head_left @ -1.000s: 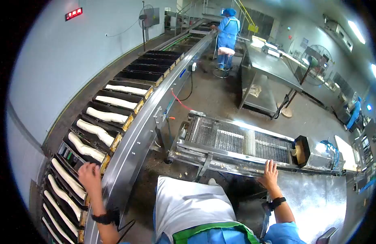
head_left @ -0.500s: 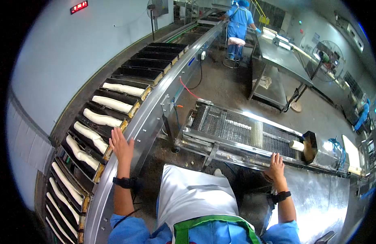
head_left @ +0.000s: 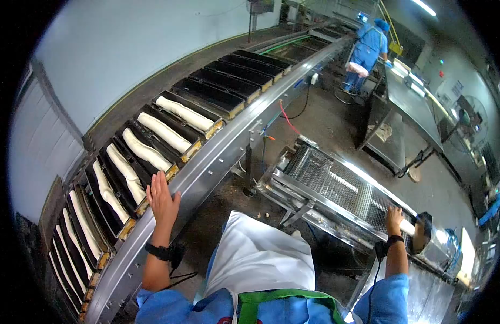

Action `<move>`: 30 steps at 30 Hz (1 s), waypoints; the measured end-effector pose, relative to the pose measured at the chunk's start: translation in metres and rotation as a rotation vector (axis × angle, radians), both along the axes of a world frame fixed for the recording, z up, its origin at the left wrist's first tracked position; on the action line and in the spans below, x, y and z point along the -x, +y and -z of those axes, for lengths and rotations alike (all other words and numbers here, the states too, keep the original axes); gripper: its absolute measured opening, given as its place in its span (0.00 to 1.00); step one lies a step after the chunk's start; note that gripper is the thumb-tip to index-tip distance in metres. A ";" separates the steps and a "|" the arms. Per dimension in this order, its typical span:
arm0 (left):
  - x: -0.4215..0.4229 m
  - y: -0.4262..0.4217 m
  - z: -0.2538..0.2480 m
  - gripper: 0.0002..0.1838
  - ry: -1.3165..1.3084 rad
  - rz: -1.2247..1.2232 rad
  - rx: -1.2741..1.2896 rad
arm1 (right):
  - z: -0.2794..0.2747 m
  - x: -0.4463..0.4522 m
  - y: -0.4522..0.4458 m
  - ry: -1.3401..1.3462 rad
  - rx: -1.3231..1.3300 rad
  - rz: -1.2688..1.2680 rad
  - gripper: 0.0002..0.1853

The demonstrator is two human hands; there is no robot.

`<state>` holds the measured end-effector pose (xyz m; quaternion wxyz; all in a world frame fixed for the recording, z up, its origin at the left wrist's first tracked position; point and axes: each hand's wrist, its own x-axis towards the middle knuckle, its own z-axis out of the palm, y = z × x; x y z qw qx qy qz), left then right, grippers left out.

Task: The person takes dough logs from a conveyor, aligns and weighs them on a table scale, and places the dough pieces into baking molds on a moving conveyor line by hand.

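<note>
My left hand (head_left: 163,202) is open, its fingers stretched out over the near ends of the black pans beside the metal rail. Long white dough strips lie in these pans; one dough strip (head_left: 144,151) is just beyond my fingertips. Over the mesh conveyor, my right hand (head_left: 394,220) has its fingers curled at the left end of a short, thick dough roll (head_left: 408,227). The hand partly hides the roll, and the thumb's grip is hard to see. The roll lies close to the mouth of a metal housing (head_left: 421,232).
Pans without dough (head_left: 209,98) continue up the left line. A steel rail (head_left: 220,143) runs between me and the pans. The mesh conveyor (head_left: 320,170) crosses to my right. A person in blue (head_left: 368,46) stands farther off beside a steel table (head_left: 409,105).
My right hand has moved forward and right to the dough roll, its fingers going from spread to curled. The left hand stays open near the pans. The view has turned.
</note>
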<state>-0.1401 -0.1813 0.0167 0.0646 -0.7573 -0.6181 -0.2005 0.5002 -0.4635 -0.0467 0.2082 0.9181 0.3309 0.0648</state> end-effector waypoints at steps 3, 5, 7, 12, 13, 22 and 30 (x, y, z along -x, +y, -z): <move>-0.002 -0.005 0.005 0.35 -0.057 -0.047 -0.019 | 0.032 -0.066 0.000 -0.092 -0.028 -0.246 0.08; 0.006 -0.024 -0.002 0.34 -0.061 -0.089 -0.049 | -0.036 -0.036 0.008 -0.006 -0.244 -0.239 0.06; -0.011 -0.018 -0.005 0.33 -0.059 -0.116 -0.079 | -0.104 -0.035 0.023 0.161 -0.563 -0.263 0.06; -0.076 0.014 -0.010 0.34 -0.176 0.115 -0.156 | -0.264 -0.042 0.082 0.824 -1.336 -0.300 0.19; -0.088 0.020 -0.011 0.34 -0.177 0.108 -0.153 | -0.303 -0.004 0.103 0.777 -1.206 -0.348 0.21; -0.145 0.075 -0.006 0.35 -0.274 0.112 -0.161 | -0.335 0.161 0.299 1.250 -1.367 -0.884 0.16; -0.164 0.122 0.014 0.35 -0.362 0.103 -0.082 | -0.139 0.297 0.432 1.299 -0.426 -1.110 0.42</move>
